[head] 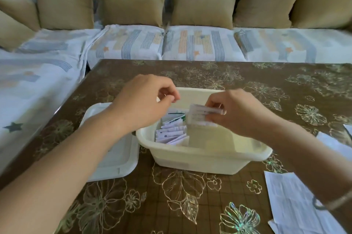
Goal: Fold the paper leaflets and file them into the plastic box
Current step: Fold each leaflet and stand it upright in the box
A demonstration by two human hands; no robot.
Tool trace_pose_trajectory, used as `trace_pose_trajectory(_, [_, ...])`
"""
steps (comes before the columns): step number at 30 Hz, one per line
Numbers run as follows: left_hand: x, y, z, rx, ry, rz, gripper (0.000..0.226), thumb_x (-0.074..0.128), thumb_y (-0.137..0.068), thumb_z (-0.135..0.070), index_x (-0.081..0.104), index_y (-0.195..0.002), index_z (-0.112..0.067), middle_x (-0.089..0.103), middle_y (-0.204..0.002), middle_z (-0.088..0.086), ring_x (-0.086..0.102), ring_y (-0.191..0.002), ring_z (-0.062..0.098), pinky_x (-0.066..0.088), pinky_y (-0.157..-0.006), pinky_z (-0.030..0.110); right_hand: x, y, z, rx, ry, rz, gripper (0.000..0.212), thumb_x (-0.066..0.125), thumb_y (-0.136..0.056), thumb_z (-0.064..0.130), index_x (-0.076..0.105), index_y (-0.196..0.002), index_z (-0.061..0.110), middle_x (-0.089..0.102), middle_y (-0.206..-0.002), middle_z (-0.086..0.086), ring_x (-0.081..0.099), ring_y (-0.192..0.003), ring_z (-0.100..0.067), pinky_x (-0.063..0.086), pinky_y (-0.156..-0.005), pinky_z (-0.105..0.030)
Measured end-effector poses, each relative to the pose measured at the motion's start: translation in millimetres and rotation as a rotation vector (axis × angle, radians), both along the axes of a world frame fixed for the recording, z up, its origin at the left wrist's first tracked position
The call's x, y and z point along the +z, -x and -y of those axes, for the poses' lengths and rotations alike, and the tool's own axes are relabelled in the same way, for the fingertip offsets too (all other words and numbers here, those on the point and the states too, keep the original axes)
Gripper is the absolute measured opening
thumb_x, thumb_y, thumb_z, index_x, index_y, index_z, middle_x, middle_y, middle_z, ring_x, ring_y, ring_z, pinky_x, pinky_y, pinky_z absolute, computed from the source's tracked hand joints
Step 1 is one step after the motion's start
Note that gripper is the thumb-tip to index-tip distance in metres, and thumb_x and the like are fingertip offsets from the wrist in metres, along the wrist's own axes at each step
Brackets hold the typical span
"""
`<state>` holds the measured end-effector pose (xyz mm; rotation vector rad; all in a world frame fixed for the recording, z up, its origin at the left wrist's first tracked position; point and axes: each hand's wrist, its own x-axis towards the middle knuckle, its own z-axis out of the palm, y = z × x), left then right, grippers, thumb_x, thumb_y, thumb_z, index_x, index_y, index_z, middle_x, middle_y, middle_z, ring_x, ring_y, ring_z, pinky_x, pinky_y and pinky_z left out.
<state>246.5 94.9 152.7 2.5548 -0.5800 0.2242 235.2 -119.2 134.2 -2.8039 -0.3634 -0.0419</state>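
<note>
The right hand point(234, 114) pinched a folded leaflet point(202, 117) by its edge, upright just above the open plastic box point(200, 159) on the surface point(171, 205). A row of folded leaflets point(171, 134) already stood in the box's left part. The left hand point(144, 102) hovered over the box's far left corner with fingers curled; whether it pinched anything I cannot tell.
</note>
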Motion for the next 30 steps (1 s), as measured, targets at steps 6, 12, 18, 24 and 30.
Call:
trace_pose_trajectory(6, [-14.6, -19.4, 4.5, -0.083, -0.099, -0.096, 0.025, 0.060, -0.090, -0.011, 0.074, -0.089, -0.031, 0.070, -0.081, -0.021, 0.062, -0.081, -0.009, 0.040, -0.067, 0.008, -20.3, -4.3, -8.7, 0.004, 0.060, -0.016, 0.012, 0.067, -0.085, 0.039, 0.067, -0.093, 0.032, 0.068, -0.088, 0.008, 0.060, -0.080, -0.018, 0.053, -0.071, -0.036])
trace_pose_trajectory(12, [-13.2, -17.0, 5.2, -0.178, -0.274, -0.208, 0.031, 0.056, -0.086, -0.007, 0.074, -0.085, -0.032, 0.071, -0.080, -0.020, 0.061, -0.078, -0.008, 0.045, -0.071, 0.010, -24.3, -5.6, -5.5, -0.030, 0.133, 0.016, 0.012, 0.065, -0.084, 0.040, 0.065, -0.092, 0.031, 0.068, -0.091, 0.006, 0.060, -0.079, -0.022, 0.053, -0.068, -0.036])
trace_pose_trajectory(18, [-22.0, -13.6, 17.7, -0.207, -0.452, -0.270, 0.016, 0.064, -0.085, -0.024, 0.076, -0.092, -0.032, 0.068, -0.082, -0.018, 0.061, -0.078, 0.001, 0.055, -0.073, 0.026, -26.8, -5.6, -10.0, 0.001, 0.252, -0.002, 0.016, 0.059, -0.087, 0.042, 0.063, -0.097, 0.029, 0.066, -0.093, 0.005, 0.057, -0.077, -0.020, 0.041, -0.059, -0.029])
trace_pose_trajectory(24, [-35.8, -10.4, 27.2, -0.160, -0.522, -0.286, 0.012, 0.075, -0.080, -0.031, 0.074, -0.092, -0.030, 0.063, -0.084, -0.014, 0.061, -0.085, 0.011, 0.047, -0.068, 0.025, -24.5, -1.9, -13.3, 0.030, 0.249, -0.003, 0.015, 0.058, -0.089, 0.044, 0.060, -0.098, 0.031, 0.065, -0.098, 0.007, 0.056, -0.083, -0.020, 0.029, -0.058, -0.029])
trace_pose_trajectory(30, [-37.3, -11.7, 26.7, -0.158, -0.540, -0.265, 0.010, 0.073, -0.080, -0.023, 0.074, -0.087, -0.030, 0.063, -0.083, -0.014, 0.061, -0.082, 0.011, 0.047, -0.067, 0.024, -29.5, -2.2, -9.3, 0.011, 0.226, 0.037, 0.016, 0.057, -0.088, 0.044, 0.061, -0.097, 0.031, 0.066, -0.095, 0.008, 0.058, -0.082, -0.020, 0.036, -0.060, -0.029])
